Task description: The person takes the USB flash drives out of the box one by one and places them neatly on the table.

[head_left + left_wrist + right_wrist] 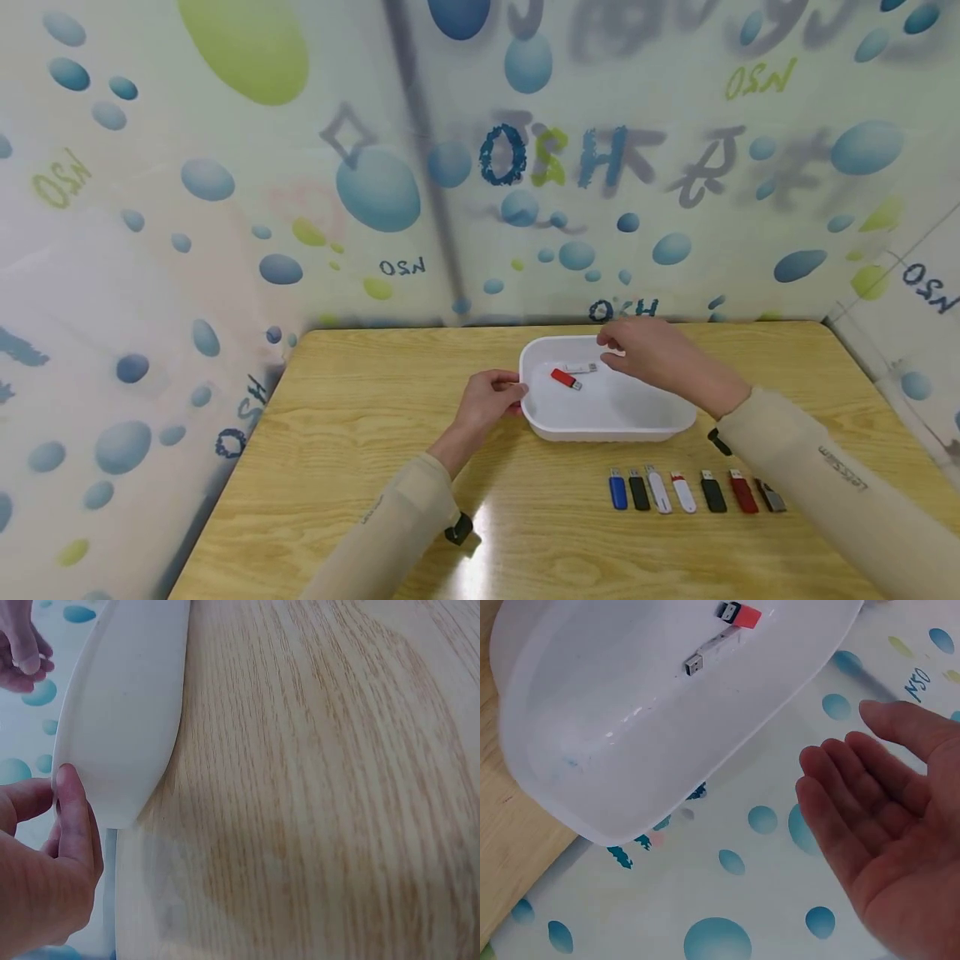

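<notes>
A white plastic basin (607, 434) stands on the wooden table. Its left end is pinched at the rim between the thumb and fingers of my left hand (486, 400), as the left wrist view also shows. Inside the basin lie a red USB stick (566, 379) and a white USB stick (581, 368), close together with their metal plugs showing. Over the back rim hovers my right hand (648, 354). In the right wrist view its fingers are loosely bent, the thumb stands apart, and nothing is in the palm.
In front of the basin several USB sticks lie in a row, among them a blue one (618, 489), a white one (658, 490) and a dark red one (743, 492). A patterned wall covering (465, 225) rises behind the table (360, 467).
</notes>
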A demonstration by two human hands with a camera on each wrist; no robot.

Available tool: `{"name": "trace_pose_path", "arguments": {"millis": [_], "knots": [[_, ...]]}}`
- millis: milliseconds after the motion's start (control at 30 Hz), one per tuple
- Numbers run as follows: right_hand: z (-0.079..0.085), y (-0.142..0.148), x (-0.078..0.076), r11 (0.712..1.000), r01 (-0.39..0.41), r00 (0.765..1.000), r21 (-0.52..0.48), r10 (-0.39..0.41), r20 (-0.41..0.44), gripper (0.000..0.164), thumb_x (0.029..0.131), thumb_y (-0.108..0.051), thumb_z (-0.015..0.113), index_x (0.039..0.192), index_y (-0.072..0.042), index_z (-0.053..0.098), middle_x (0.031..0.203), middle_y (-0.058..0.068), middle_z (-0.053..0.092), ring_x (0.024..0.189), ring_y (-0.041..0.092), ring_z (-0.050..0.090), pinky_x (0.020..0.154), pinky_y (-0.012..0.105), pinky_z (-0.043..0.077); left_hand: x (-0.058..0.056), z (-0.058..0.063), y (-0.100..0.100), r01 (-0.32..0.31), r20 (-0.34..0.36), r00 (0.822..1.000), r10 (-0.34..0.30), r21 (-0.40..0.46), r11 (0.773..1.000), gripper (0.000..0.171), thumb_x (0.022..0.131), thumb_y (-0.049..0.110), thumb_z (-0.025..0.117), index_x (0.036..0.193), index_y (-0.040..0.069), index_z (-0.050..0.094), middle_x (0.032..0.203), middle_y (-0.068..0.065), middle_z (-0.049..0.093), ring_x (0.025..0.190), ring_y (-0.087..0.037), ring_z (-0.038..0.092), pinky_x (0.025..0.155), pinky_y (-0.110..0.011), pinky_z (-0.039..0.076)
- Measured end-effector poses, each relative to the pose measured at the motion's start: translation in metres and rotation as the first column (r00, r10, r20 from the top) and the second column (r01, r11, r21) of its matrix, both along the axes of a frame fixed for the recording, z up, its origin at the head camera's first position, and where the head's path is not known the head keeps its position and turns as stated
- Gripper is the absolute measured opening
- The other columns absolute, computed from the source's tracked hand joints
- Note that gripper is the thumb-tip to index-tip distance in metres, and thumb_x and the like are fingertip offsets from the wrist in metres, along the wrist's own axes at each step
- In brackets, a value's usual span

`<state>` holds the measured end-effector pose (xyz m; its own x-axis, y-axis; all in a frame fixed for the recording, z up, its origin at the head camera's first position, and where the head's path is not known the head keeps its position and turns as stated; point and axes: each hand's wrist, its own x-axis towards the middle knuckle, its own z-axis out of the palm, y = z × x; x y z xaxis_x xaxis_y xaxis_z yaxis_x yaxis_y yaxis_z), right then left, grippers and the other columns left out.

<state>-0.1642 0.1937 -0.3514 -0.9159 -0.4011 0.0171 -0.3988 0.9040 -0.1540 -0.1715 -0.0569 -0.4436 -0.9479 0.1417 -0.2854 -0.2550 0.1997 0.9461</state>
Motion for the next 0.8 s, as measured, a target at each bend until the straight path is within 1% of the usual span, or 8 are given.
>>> {"name": "trace_pose_path", "arguments": {"millis": [167,300,400,467,533,633,700,800], "knots": [[-0.003,-0.008,-0.012,0.995,-0.097,0.995,0.022,0.097,0.002,0.023,0.088,-0.019,0.069,0.108,-0.008,0.070,0.100,0.004,0.067,0.087,0.020,0.061,0.077,0.038,0.054,0.000,0.001,0.001,-0.003,-0.001,1.000,0.003,0.005,1.000,0.033,0.088,0.011,0.069,0.116,-0.005,0.064,0.095,-0.013,0.066,0.071,-0.017,0.065,0.075,-0.037,0.058],[-0.008,-0.012,-0.021,0.983,-0.176,0.984,0.047,0.176,0.014,0.023,0.088,-0.017,0.069,0.109,-0.008,0.071,0.106,0.006,0.068,0.095,0.022,0.062,0.083,0.040,0.054,0.000,0.001,0.001,-0.004,0.005,1.000,0.004,0.005,1.000,0.034,0.088,0.010,0.069,0.117,-0.006,0.063,0.094,-0.013,0.065,0.077,-0.025,0.066,0.074,-0.036,0.058],[-0.015,-0.016,-0.027,0.976,-0.209,0.977,0.067,0.206,0.048,0.023,0.088,-0.018,0.069,0.109,-0.009,0.072,0.108,0.005,0.069,0.098,0.021,0.062,0.087,0.039,0.053,0.000,0.001,0.001,-0.005,0.018,1.000,0.005,0.002,1.000,0.034,0.088,0.011,0.068,0.117,-0.005,0.063,0.094,-0.013,0.065,0.080,-0.027,0.066,0.074,-0.035,0.058],[-0.020,-0.019,-0.032,0.972,-0.220,0.974,0.083,0.214,0.081,0.024,0.089,-0.018,0.069,0.110,-0.009,0.072,0.109,0.005,0.069,0.099,0.021,0.062,0.088,0.039,0.053,0.001,0.001,0.000,-0.006,0.020,1.000,0.006,0.000,1.000,0.034,0.088,0.011,0.069,0.117,-0.005,0.063,0.094,-0.012,0.065,0.077,-0.024,0.066,0.073,-0.034,0.058],[-0.026,-0.021,-0.036,0.968,-0.228,0.970,0.107,0.216,0.117,0.025,0.089,-0.019,0.069,0.112,-0.009,0.072,0.110,0.005,0.069,0.098,0.020,0.062,0.088,0.039,0.053,0.001,0.001,0.000,-0.008,0.019,1.000,0.008,-0.002,1.000,0.034,0.088,0.012,0.069,0.117,-0.004,0.063,0.093,-0.012,0.065,0.073,-0.020,0.065,0.072,-0.034,0.058],[-0.036,-0.023,-0.042,0.953,-0.263,0.959,0.153,0.241,0.146,0.024,0.089,-0.018,0.068,0.111,-0.010,0.072,0.107,0.004,0.069,0.094,0.019,0.062,0.086,0.038,0.053,0.001,0.000,0.000,-0.007,0.013,1.000,0.007,0.013,1.000,0.033,0.087,0.010,0.069,0.116,-0.006,0.063,0.091,-0.013,0.064,0.067,-0.016,0.063,0.071,-0.034,0.059],[-0.043,-0.025,-0.046,0.944,-0.283,0.954,0.173,0.258,0.153,0.023,0.089,-0.018,0.069,0.110,-0.011,0.072,0.104,0.003,0.070,0.090,0.017,0.062,0.085,0.038,0.053,0.001,-0.001,0.000,-0.007,0.012,1.000,0.007,0.020,1.000,0.032,0.087,0.010,0.069,0.115,-0.006,0.064,0.091,-0.013,0.064,0.066,-0.015,0.063,0.070,-0.034,0.059],[-0.050,-0.027,-0.050,0.943,-0.284,0.951,0.173,0.254,0.176,0.019,0.088,-0.016,0.069,0.107,-0.013,0.073,0.097,-0.001,0.069,0.083,0.015,0.059,0.082,0.035,0.053,0.002,-0.001,0.000,-0.009,0.011,1.000,0.009,0.020,1.000,0.031,0.087,0.010,0.069,0.113,-0.005,0.064,0.091,-0.013,0.064,0.066,-0.015,0.063,0.070,-0.033,0.059]]}}
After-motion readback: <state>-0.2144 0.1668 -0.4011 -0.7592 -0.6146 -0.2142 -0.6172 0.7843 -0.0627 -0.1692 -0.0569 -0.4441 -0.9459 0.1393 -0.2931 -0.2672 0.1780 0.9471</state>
